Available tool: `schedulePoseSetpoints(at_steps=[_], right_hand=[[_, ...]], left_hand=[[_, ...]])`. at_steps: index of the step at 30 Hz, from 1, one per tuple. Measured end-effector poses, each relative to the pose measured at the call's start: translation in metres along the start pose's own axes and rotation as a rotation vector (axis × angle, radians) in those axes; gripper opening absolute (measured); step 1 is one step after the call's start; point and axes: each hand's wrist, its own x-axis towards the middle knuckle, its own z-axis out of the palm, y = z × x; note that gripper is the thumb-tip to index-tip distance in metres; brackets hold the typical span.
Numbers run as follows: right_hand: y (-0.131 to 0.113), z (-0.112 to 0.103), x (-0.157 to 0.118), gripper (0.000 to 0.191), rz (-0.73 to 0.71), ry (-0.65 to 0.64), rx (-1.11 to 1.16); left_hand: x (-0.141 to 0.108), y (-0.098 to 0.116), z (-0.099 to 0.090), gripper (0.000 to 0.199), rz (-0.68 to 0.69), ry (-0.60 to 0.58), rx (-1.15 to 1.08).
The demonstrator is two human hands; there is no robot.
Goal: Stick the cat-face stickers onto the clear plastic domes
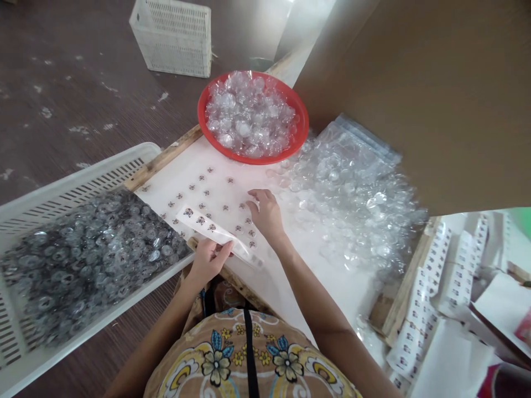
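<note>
Many clear discs [103,249] lie in a white crate [136,152] on the left hand's outer side. The left hand [209,261] pinches a strip of printed stickers [203,223] between thumb and fingers, the strip slanting across just beyond the knuckles. Past it, small printed pieces [206,193] dot the white tabletop [290,284]. Beyond the right hand [265,215] sits a red basin [303,124] of clear discs; that hand is released, forefinger and thumb curved but parted, near the printed pieces. A glossy heap [352,204] spreads to its right, printed rolls [415,326] farther right.
</note>
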Motion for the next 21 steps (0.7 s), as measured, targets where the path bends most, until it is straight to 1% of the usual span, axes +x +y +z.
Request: schedulePoseSetpoints(at_steps=[2, 4, 6, 8, 9, 11, 12, 13, 15, 16, 17, 18, 19, 20, 21], right_hand=[[0.016, 0.003, 0.004, 0.026, 0.054, 0.018, -0.066], [0.021, 0.011, 0.004, 0.03, 0.087, 0.0, -0.081], [0.014, 0.023, 0.004, 0.033, 0.069, -0.053, -0.027], [0.0, 0.034, 0.004, 0.036, 0.005, -0.134, 0.088], [-0.007, 0.036, 0.004, 0.037, -0.026, -0.169, 0.148], [-0.013, 0.029, 0.002, 0.04, -0.063, -0.22, 0.218], [-0.012, 0.019, -0.002, 0.043, -0.069, -0.244, 0.212], [-0.008, 0.008, -0.007, 0.051, -0.075, -0.276, 0.179], [0.003, -0.018, -0.023, 0.078, -0.096, -0.401, 0.051], [0.008, -0.029, -0.032, 0.093, -0.102, -0.469, -0.032], [0.012, -0.037, -0.041, 0.105, -0.093, -0.51, -0.117], [0.013, -0.039, -0.047, 0.114, -0.078, -0.539, -0.185], [0.012, -0.037, -0.051, 0.118, -0.062, -0.552, -0.225], [0.008, -0.029, -0.052, 0.119, -0.049, -0.55, -0.228], [0.002, -0.017, -0.049, 0.117, -0.047, -0.541, -0.195]], left_hand=[[0.0, -0.001, 0.0, 0.021, 0.017, -0.009, 0.006], [0.001, 0.0, -0.001, 0.02, 0.036, -0.023, 0.015], [0.001, 0.003, -0.001, 0.02, 0.044, -0.032, 0.026], [0.001, 0.006, -0.003, 0.021, 0.042, -0.026, 0.029], [0.001, 0.007, -0.003, 0.021, 0.034, -0.014, 0.023], [0.0, 0.008, -0.005, 0.024, 0.018, 0.026, -0.008], [0.0, 0.008, -0.006, 0.025, 0.012, 0.06, -0.036], [-0.001, 0.007, -0.006, 0.026, 0.009, 0.092, -0.067], [-0.001, 0.004, -0.008, 0.028, 0.002, 0.132, -0.126], [-0.001, 0.002, -0.008, 0.028, -0.006, 0.137, -0.149], [-0.001, 0.0, -0.009, 0.028, -0.018, 0.136, -0.165], [-0.001, -0.003, -0.009, 0.029, -0.03, 0.133, -0.175], [-0.001, -0.005, -0.01, 0.03, -0.039, 0.132, -0.18], [-0.001, -0.008, -0.01, 0.03, -0.046, 0.137, -0.181], [-0.001, -0.01, -0.01, 0.031, -0.048, 0.143, -0.179]])
